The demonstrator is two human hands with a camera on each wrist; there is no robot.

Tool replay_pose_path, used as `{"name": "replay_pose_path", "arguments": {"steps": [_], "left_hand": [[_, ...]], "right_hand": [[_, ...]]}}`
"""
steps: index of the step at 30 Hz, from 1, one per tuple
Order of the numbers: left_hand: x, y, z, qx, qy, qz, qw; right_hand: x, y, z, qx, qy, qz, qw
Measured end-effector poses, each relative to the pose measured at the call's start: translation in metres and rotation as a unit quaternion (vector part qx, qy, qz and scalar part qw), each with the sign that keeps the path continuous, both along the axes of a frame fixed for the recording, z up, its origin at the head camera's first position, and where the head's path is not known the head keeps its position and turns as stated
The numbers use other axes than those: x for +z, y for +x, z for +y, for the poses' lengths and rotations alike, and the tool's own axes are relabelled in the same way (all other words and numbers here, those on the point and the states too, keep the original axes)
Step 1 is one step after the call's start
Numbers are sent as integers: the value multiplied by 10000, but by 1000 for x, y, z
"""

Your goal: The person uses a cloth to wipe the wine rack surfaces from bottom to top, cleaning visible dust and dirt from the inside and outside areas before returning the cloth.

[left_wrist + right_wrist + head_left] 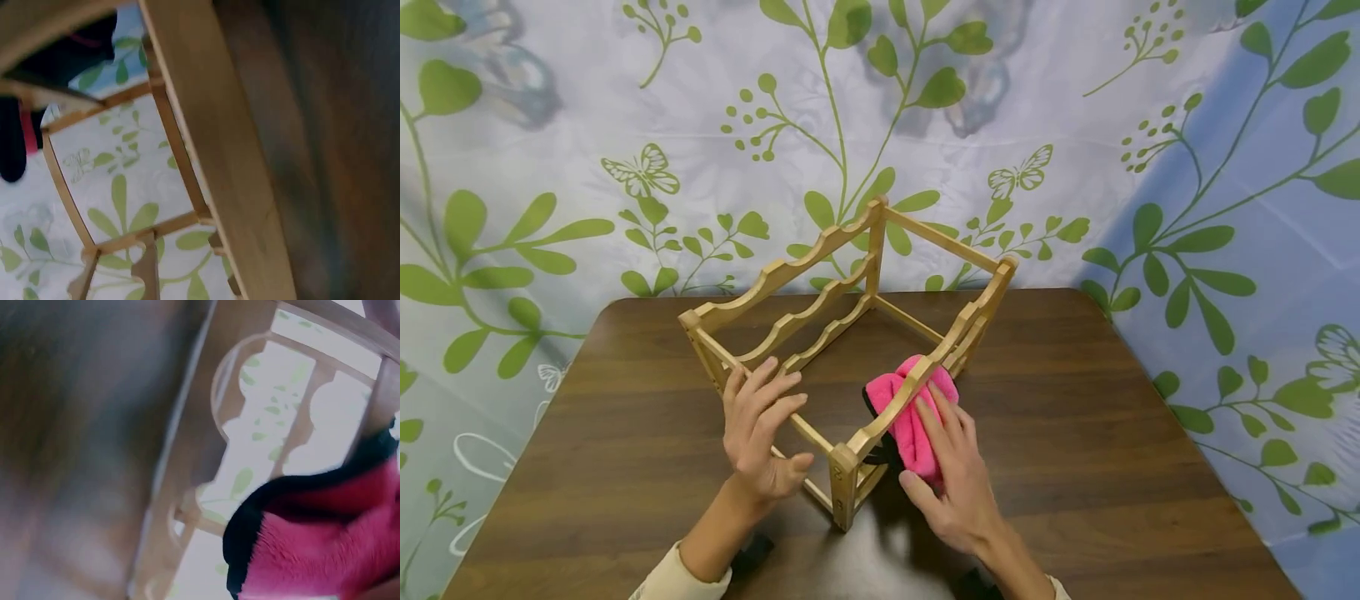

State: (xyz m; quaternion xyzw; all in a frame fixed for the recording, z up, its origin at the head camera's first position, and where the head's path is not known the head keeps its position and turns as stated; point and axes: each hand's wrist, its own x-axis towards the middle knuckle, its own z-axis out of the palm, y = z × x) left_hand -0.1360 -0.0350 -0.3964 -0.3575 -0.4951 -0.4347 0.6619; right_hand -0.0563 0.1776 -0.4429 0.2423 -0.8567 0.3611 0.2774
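At centre, set at an angle with one corner post nearest the viewer: a pale wooden rack [829, 333] with scalloped rails along two opposite sides. Behind the near right scalloped rail, showing on both sides of it, a pink cloth [916, 437] with black edging — folded and plush. On that cloth, the right hand [951, 471], fingers fairly straight and laid along the pink pile, thumb spread apart near the lower edge; pressing rather than curled round. At the plain left-hand rail, the left hand [762, 433], raised with fingers loosely extended and spread, gripping nothing; contact with the wood impossible to tell. In the left wrist view, rack bars close up, blurred. Under it all, a dark brown wood-grain table [1097, 467]. At the left forearm, a cream sleeve [681, 575]. Beyond the far edge, hanging fabric [700, 167] — pale, printed with green leaves and butterflies.
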Motion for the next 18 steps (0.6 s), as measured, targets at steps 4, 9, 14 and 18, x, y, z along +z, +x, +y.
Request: {"name": "replay_pose_path", "arguments": {"steps": [4,9,14,18], "left_hand": [[-3,13,4,167,-343,-43,9993],[-5,26,12,377,-739,-85,9965],[-7,33,17,438,-871,-200,9950],[-6,33,20,372,-825,-93,9959]], "right_hand": [[10,8,1,1182,350,264,9920],[16,10,-6,1665,988,584,9793],[16,4,-10,1403,1635,695,9740],[10,1,-10,1357,2137,715,9648]]}}
